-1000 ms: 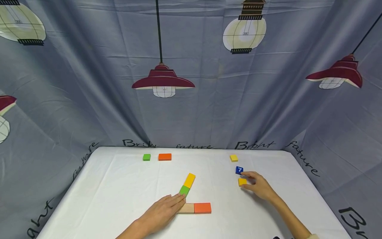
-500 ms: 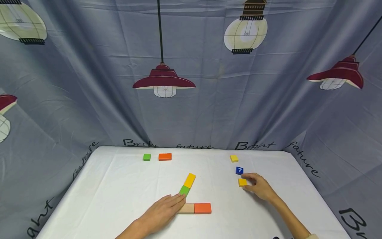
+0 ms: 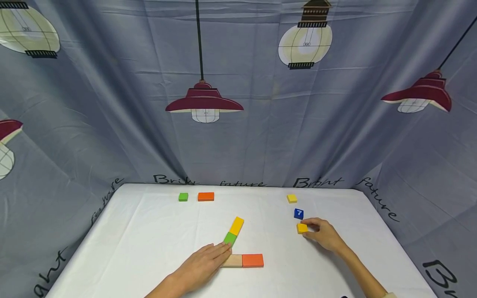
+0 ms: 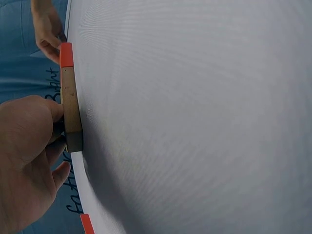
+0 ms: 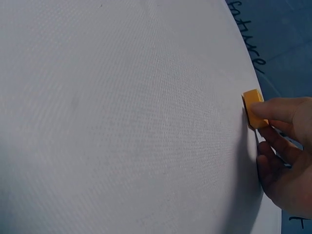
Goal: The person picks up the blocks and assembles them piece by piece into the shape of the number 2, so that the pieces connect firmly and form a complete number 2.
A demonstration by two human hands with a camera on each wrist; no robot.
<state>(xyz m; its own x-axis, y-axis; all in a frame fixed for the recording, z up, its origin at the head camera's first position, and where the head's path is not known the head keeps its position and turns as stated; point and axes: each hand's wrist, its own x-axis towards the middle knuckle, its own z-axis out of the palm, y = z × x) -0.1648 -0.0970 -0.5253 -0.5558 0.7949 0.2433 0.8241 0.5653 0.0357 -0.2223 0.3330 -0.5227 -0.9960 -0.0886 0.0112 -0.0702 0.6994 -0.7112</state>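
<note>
My left hand (image 3: 204, 265) lies with straight fingers over the left end of a flat line of blocks. A natural wood block (image 3: 233, 260) shows beside its fingers, joined to an orange-red block (image 3: 253, 260). Off the fingertips slants a green block (image 3: 230, 238) with a yellow block (image 3: 236, 226) at its upper end. In the left wrist view the thumb touches the side of the wood block (image 4: 71, 100). At the right, my right hand (image 3: 323, 234) pinches a small yellow block (image 5: 255, 109) between thumb and fingers, low on the table. A blue block marked 7 (image 3: 299, 213) sits just beyond it.
Another yellow block (image 3: 292, 198) lies near the far edge of the white table (image 3: 149, 231). Farther left along that edge are a small green block (image 3: 183, 197) and an orange block (image 3: 205, 196). A grey curtain (image 3: 238, 145) hangs behind.
The right hand's index finger has shifted from beside the blue block toward me, onto the small yellow block. The left hand and the joined blocks stay put.
</note>
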